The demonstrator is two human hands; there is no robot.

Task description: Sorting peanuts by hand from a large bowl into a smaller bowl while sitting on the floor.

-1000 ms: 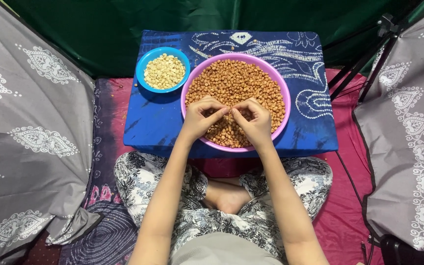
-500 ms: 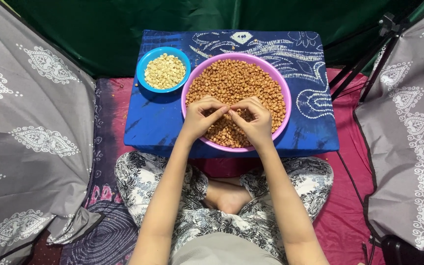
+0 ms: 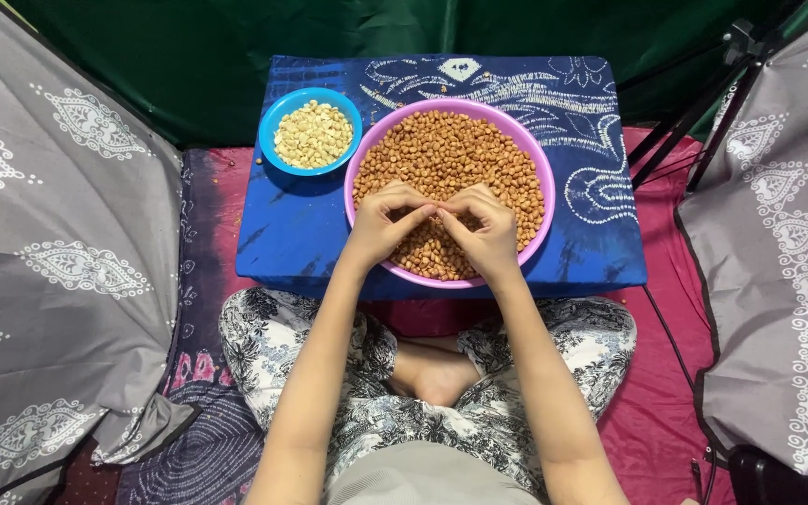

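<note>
Head view looks straight down on a person seated cross-legged at a low table draped in a blue patterned cloth. Both hands meet over the near half of a pink bowl heaped with brown, skin-on peanuts. The left hand and right hand are curled narrow, fingertips drawn together and touching at the middle, seemingly pinching a single peanut between them, though the nut itself is too small to make out clearly. Just beside the pink bowl, to the far left on the cloth, sits a smaller blue bowl holding pale, skinned peanuts. Grey patterned fabric hangs on either side.
</note>
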